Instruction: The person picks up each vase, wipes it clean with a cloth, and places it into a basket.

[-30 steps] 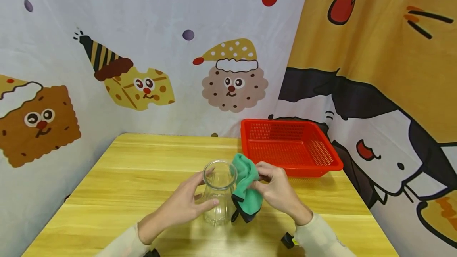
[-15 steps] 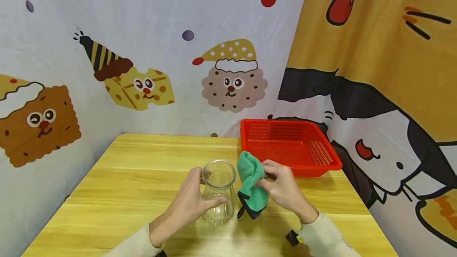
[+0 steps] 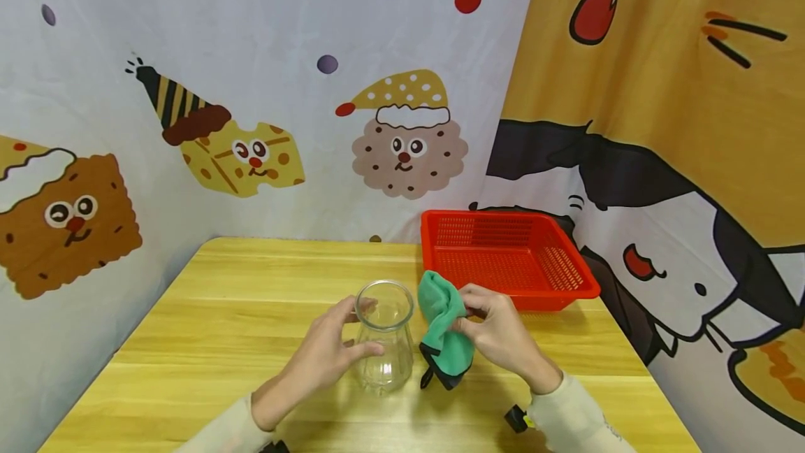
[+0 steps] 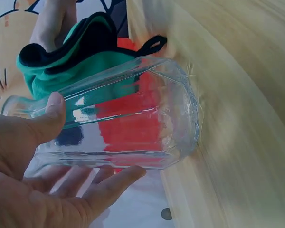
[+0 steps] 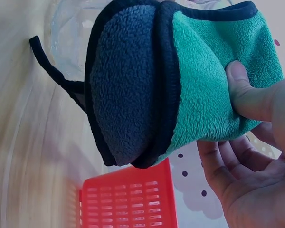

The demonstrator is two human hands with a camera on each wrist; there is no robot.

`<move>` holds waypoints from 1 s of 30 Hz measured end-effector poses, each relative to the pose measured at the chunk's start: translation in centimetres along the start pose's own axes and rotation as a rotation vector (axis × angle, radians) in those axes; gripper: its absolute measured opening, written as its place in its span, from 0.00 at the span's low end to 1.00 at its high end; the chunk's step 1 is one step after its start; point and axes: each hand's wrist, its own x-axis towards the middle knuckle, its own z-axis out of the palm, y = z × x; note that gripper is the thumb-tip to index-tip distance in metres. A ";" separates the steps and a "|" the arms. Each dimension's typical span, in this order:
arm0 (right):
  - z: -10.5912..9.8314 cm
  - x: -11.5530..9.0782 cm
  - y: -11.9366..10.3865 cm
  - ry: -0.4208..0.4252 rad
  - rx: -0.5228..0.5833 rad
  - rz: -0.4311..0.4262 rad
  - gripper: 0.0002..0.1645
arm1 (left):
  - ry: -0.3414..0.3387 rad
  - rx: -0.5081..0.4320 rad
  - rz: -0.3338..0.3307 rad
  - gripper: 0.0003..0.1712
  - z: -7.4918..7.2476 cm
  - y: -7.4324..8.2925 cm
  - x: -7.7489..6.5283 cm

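Glass jar (image 3: 393, 363) | clear, faceted, round-rimmed | cloth (image 3: 443, 320) | green, black-edged

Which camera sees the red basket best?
The head view: it shows nearly all the red basket, inside and rim. The right wrist view shows just one holed part; the left wrist view only red patches, mostly through the glass jar.

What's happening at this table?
A person is handling a jar and a cloth. Their left hand holds a clear glass jar upright over the wooden table, thumb and fingers on opposite sides. Their right hand pinches a bunched, dark-trimmed green cloth beside it. A red basket stands behind the cloth, toward the table's far right corner.
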 end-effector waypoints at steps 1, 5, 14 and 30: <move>0.1 0.0 0.0 -0.005 -0.002 -0.002 0.17 | -0.017 -0.009 0.009 0.41 -0.2 -0.1 0.0; 0.4 0.1 0.1 -0.029 -0.004 -0.006 0.17 | -0.087 -0.028 0.048 0.42 -0.8 -0.2 -0.1; 1.3 0.5 0.2 -0.061 -0.002 0.006 0.18 | -0.191 -0.115 0.107 0.39 -1.0 -0.5 -0.4; 2.5 1.2 -1.0 -0.097 -0.020 -0.014 0.16 | -0.275 -0.127 0.175 0.40 -1.3 -0.7 -0.3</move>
